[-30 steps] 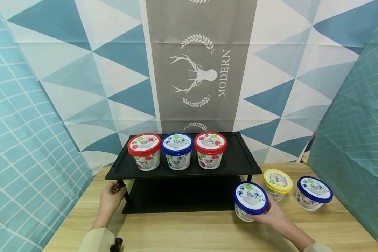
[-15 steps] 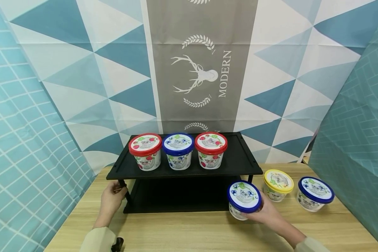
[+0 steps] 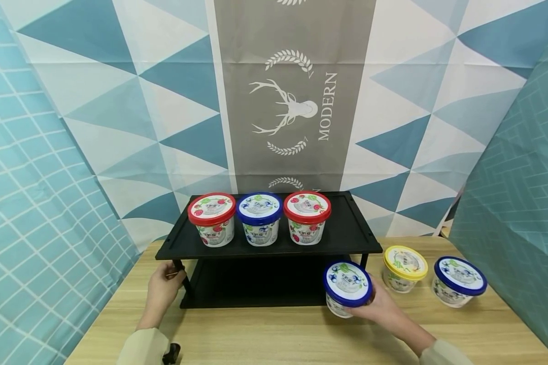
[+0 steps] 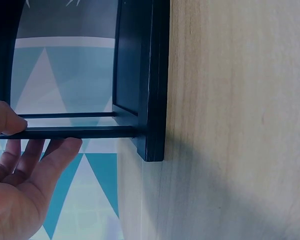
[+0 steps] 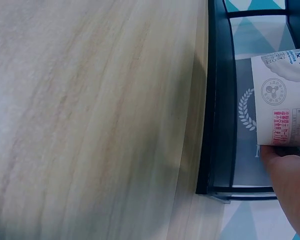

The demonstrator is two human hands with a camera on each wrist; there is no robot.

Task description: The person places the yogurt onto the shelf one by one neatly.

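My right hand (image 3: 378,303) grips a white tub with a blue lid (image 3: 348,284) at the right front corner of the black two-tier shelf (image 3: 274,252). In the right wrist view, the printed side of the tub (image 5: 285,100) shows with my thumb along its base end. My left hand (image 3: 162,285) holds the shelf's front left leg. The left wrist view shows the thumb on one side of that leg (image 4: 100,132) and the fingers on the other. On the top tier stand a red-lidded tub (image 3: 211,218), a blue-lidded tub (image 3: 260,218) and another red-lidded tub (image 3: 307,217).
Right of the shelf, a yellow-lidded tub (image 3: 405,268) and a second loose blue-lidded tub (image 3: 459,281) stand on the wooden table (image 3: 255,334). Patterned cloth (image 3: 297,101) hangs behind the shelf, with teal cloth at both sides.
My right hand has carried the blue-lidded tub left, from beside the shelf's right leg to in front of the lower tier. The left hand keeps its hold on the leg.
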